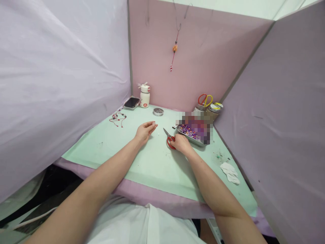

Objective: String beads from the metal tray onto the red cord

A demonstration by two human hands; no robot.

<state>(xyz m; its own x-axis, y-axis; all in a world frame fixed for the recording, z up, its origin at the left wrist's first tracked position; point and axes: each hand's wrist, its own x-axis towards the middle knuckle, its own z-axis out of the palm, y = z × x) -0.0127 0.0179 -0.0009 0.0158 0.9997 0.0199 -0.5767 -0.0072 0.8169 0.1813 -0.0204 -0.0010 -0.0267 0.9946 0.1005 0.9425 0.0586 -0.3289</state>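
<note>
My right hand (180,143) rests on the green table mat and closes on the red handles of a pair of scissors (168,137) whose blades point back and to the left. Just behind that hand stands a metal tray (190,139) holding several purple and mixed beads. My left hand (146,129) lies palm up on the mat near the middle, with its fingertips pinched together on something too small to name.
At the back left lie a beaded string (117,117), a phone (131,102), a white bottle (145,96) and a small round tin (158,111). Another pair of scissors (205,100) and thread spools (215,107) stand at the back right. A crumpled tissue (230,173) lies by the right partition. A tasselled ornament (174,49) hangs on the back wall.
</note>
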